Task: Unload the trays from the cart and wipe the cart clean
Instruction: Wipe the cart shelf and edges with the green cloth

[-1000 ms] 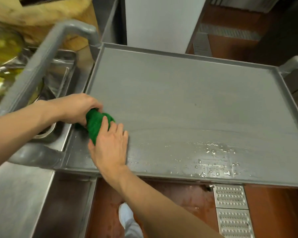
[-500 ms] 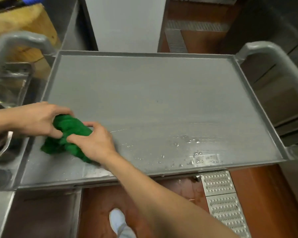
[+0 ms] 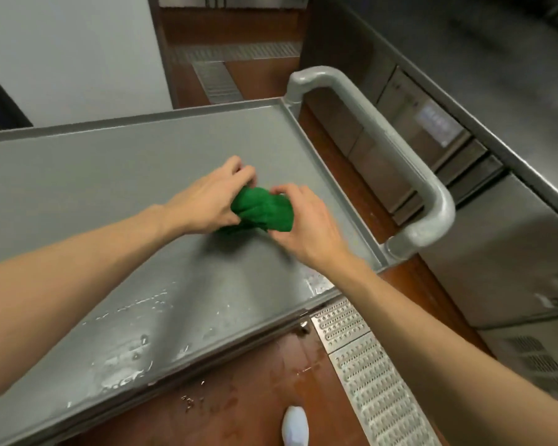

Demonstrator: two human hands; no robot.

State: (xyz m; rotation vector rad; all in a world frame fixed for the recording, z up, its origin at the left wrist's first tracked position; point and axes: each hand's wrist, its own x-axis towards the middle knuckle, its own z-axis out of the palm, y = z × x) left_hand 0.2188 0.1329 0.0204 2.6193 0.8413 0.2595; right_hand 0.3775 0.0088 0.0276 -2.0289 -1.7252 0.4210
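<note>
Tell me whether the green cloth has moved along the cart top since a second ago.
Yes. The green cloth has travelled from the cart top's left end to near the right-side handle, gripped by both hands.

We find no text, label, brand or number that we can read anywhere here. The only candidate is a small lit display panel (image 3: 437, 123) on the front of the steel appliance (image 3: 409, 130), just beyond the cart handle (image 3: 397, 146) on its far side; it glows pale blue with a few bright marks, but they are too blurred for us to make out as characters.
</note>
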